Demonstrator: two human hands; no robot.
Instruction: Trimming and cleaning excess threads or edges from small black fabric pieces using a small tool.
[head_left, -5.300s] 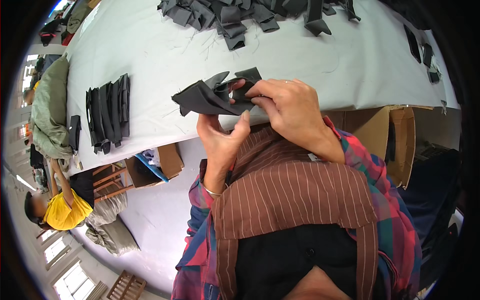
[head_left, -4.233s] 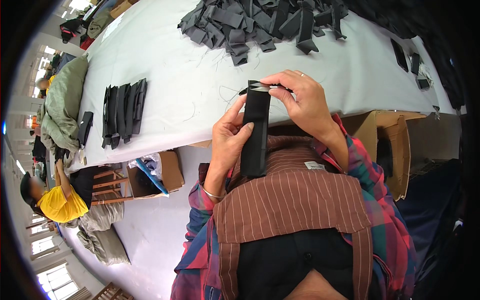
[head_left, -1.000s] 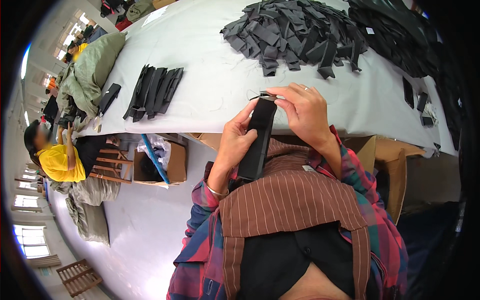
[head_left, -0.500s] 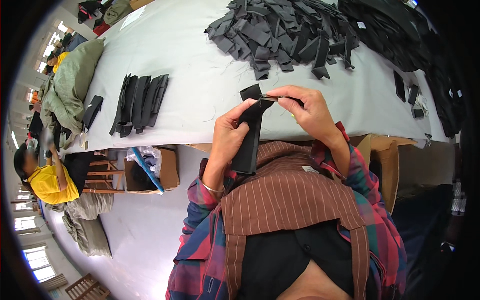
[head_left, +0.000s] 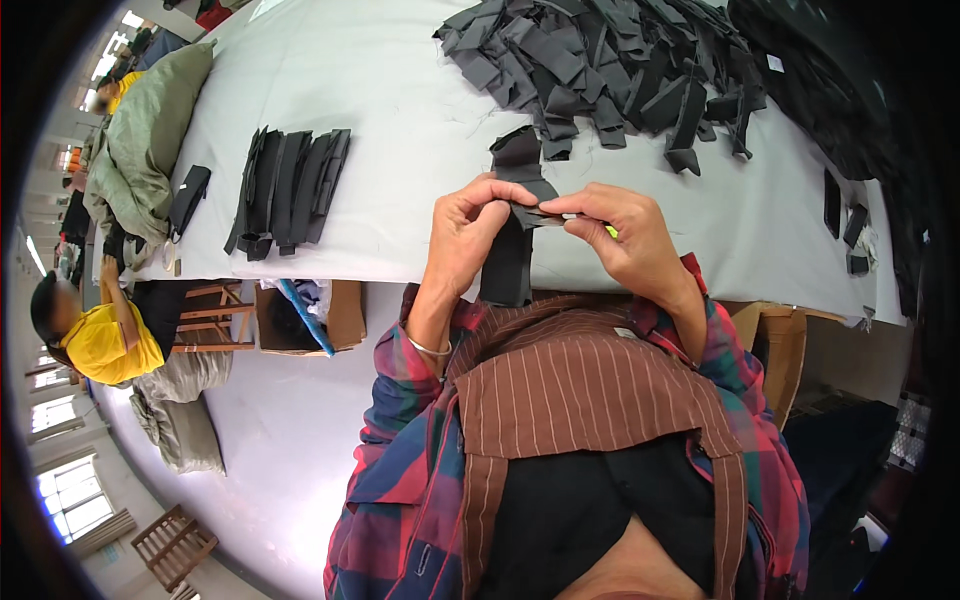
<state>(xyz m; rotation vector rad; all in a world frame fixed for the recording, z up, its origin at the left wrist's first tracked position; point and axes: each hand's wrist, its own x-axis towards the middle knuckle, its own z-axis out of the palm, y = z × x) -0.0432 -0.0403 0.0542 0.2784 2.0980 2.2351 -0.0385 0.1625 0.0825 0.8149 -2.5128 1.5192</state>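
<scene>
A long black fabric strip hangs between my hands over the near table edge. My left hand pinches it near its middle between thumb and fingers. The upper part of the strip stretches away toward the pile, the lower part drops toward my apron. Closed around small thread snips, my right hand keeps the metal blades against the strip, close to my left fingertips. A yellow-green bit shows by the right palm; the rest of the snips is hidden by the fingers.
A loose heap of dark fabric strips lies at the far right-centre of the white table. A row of stacked strips sits to the left. Black cloth covers the right side. An open cardboard box stands below; a person in yellow sits left.
More of the strip now extends above my hands, spread out toward the heap. My left hand has shifted its grip along it, and the snips' blades now lie across the strip beside those fingers.
</scene>
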